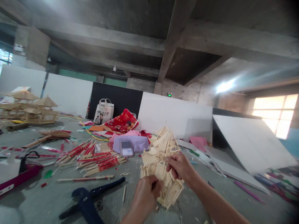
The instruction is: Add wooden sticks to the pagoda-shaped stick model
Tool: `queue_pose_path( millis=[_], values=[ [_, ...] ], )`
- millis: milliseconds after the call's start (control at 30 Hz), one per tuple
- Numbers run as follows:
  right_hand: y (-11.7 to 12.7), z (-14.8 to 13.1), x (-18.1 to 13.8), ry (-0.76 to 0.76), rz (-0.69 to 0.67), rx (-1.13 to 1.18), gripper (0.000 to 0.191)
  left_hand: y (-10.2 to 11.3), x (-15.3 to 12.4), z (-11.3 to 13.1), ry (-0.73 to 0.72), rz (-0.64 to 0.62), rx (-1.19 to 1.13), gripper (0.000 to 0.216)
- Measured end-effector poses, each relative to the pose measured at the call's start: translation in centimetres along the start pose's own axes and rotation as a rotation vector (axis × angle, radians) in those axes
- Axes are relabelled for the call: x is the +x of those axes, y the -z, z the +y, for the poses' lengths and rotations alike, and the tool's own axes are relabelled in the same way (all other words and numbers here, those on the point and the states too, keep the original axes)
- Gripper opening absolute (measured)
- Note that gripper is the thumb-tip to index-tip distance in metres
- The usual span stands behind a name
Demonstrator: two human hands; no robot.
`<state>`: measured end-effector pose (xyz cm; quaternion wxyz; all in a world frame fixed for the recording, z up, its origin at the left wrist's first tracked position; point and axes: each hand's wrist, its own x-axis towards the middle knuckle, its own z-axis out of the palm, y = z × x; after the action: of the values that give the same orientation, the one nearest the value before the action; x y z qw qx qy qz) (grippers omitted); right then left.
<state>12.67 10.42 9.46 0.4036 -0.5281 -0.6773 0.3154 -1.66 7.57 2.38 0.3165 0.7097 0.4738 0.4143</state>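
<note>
A small model building of pale wooden sticks (161,155) is held up above the grey floor in front of me. My left hand (146,194) is closed on its lower part near the base. My right hand (179,166) pinches the model's middle from the right side. Its peaked roof points up and away from me.
Blue-handled cutters (90,199) lie on the floor at lower left. Piles of chopsticks in red wrappers (98,157) lie beyond them. A larger stick pavilion model (30,109) stands far left. White boards (247,143), bags and paper scraps line the back and right.
</note>
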Motion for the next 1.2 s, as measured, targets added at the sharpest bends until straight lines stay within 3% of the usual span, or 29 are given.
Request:
queue_pose_path(
  millis=[467, 1200],
  values=[
    [-0.97, -0.34, 0.07, -0.055, 0.015, 0.094, 0.035, -0.01, 0.20, -0.66, -0.014, 0.081, -0.023, 0.028],
    [-0.91, -0.05, 0.13, -0.076, -0.008, 0.218, 0.030, 0.05, 0.48, -0.37, 0.006, 0.092, 0.000, 0.030]
  ],
)
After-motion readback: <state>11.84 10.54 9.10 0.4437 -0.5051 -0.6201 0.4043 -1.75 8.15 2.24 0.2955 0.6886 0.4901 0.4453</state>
